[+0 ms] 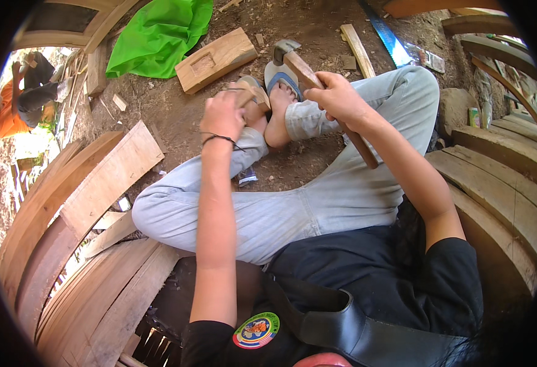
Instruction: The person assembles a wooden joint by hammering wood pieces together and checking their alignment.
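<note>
The right hand (pixel 337 100), elbow bent, wraps its fingers around the hammer (pixel 303 70); left of the hammer, the outstretched left hand (pixel 223 114) curls its fingers around a wooden piece (pixel 248 95)

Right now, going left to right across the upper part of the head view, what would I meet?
Person in orange, green cloth, wooden block with a recess, hammer head, right hand, blue saw.

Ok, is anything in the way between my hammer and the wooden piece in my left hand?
Nothing visible blocks the space between the hammer in your right hand and the wooden piece in your left hand. Your sandalled right foot shows close by, seemingly lower.
</note>
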